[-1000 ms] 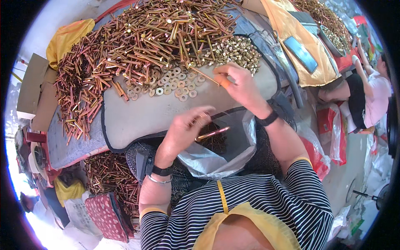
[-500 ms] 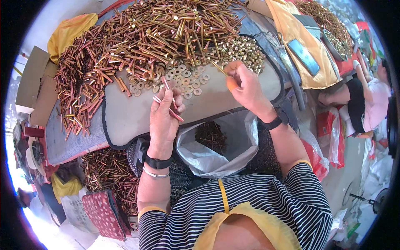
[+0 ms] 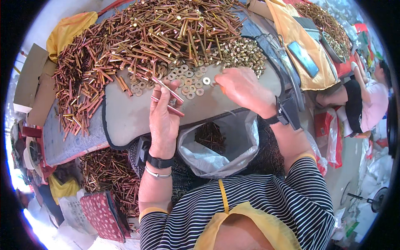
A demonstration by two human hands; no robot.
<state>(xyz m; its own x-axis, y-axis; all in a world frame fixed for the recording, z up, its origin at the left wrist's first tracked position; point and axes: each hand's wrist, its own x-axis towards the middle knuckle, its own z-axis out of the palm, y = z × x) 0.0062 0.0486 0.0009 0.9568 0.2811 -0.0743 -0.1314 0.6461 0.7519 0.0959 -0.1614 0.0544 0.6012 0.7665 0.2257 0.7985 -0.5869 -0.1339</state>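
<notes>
On the grey mat, copper bolts sit between left hand fingers.

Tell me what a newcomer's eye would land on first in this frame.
First, the great heap of copper-coloured bolts covering the far side of the table. Nearer, the left hand holds two bolts while the right hand picks among the washers on the grey pad. Below the hands, a plastic bag hangs open with bolts inside.
</notes>
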